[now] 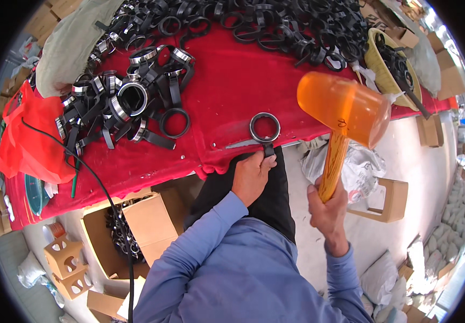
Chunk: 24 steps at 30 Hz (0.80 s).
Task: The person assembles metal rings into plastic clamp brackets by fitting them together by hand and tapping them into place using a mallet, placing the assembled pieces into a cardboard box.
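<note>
The left hand pinches the tab of a black ring clamp, pinning it at the counter edge, probably for striking; right hand clenches a raised orange mallet above.

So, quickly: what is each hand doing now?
Left hand: closed, pinching the ring clamp by its tab.
Right hand: closed around the orange mallet handle.
</note>
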{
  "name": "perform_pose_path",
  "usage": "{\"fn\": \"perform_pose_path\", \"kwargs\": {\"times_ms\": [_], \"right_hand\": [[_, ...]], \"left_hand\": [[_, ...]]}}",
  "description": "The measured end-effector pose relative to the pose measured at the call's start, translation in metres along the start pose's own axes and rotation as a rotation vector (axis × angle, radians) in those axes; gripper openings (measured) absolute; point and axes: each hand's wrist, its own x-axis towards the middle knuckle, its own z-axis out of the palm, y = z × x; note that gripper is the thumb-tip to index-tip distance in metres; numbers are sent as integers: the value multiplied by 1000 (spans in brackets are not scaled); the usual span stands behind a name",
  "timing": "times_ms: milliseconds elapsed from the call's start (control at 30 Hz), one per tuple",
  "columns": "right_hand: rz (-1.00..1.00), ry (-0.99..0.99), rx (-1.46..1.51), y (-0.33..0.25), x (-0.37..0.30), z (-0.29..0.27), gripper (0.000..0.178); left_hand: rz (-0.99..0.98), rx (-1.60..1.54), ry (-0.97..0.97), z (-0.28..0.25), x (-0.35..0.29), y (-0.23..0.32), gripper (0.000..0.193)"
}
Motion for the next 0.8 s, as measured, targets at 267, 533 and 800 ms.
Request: {"fn": "perform_pose_path", "kwargs": {"times_ms": [267,533,800], "right_hand": [[-395,-354,-529,-48,42,-27,19],[-267,-287,-366,-88,54,-23,24],[-37,-297,69,-35,90,22,20]], "left_hand": [[39,92,-15,-2,0,9,28],[46,130,23,-9,-2,1,30],[152,314,-100,-111,-85,32,35]]}}
